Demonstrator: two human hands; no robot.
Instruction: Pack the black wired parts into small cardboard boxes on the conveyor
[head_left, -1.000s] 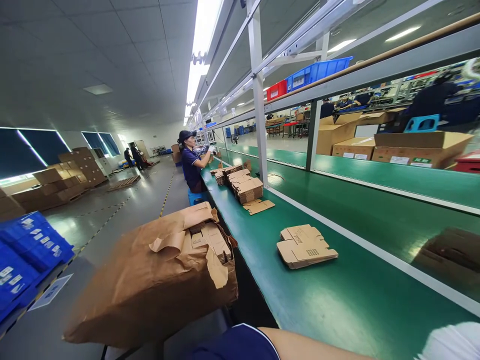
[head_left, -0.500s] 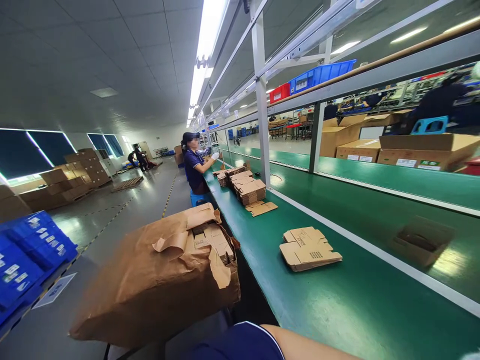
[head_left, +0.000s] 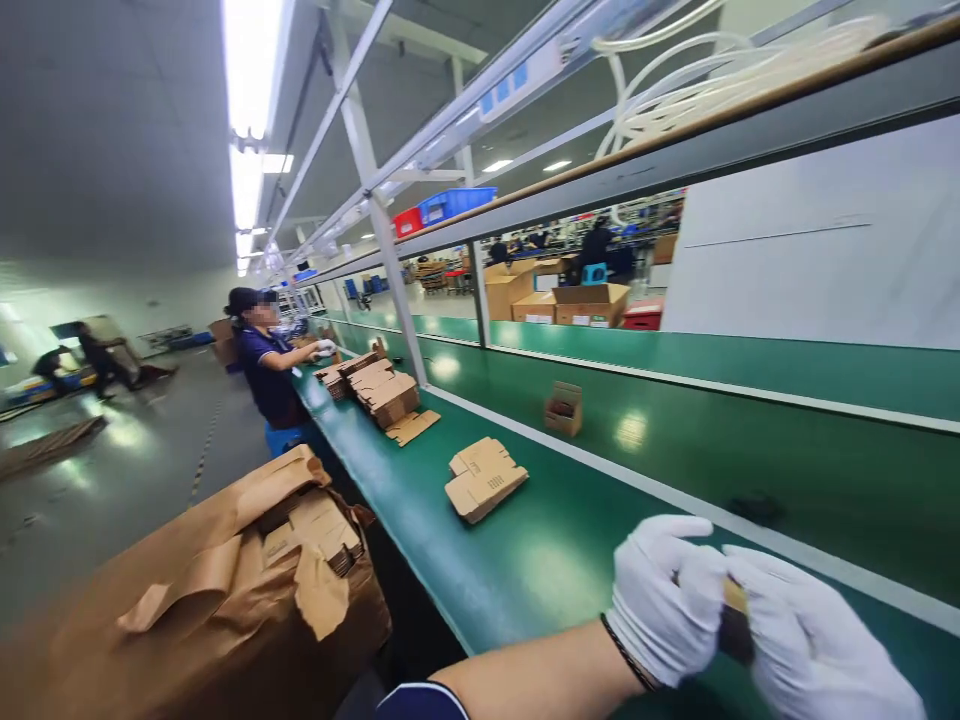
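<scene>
My left hand (head_left: 666, 598), in a white glove with a dark band at the wrist, is curled over the green bench at the lower right. Beside it my right hand (head_left: 817, 635), also white-gloved, is closed too. Between them shows a small brown cardboard piece (head_left: 736, 610), gripped from both sides; the fingers cover most of it, so its full shape cannot be made out. Farther left along the green bench (head_left: 540, 590) lies a small stack of flat cardboard boxes (head_left: 486, 478). One folded-up small carton (head_left: 564, 412) stands past the white rail.
At the left sits a large brown paper bundle (head_left: 247, 610), torn open on flat cartons. Taller carton stacks (head_left: 382, 390) lie near a co-worker (head_left: 262, 355) farther along. A metal post (head_left: 394, 290) and an overhead shelf beam (head_left: 600, 185) frame the bench.
The view has swung to the right, so the bench things appear farther left. Both gloved hands have come into sight with the cardboard piece between them.
</scene>
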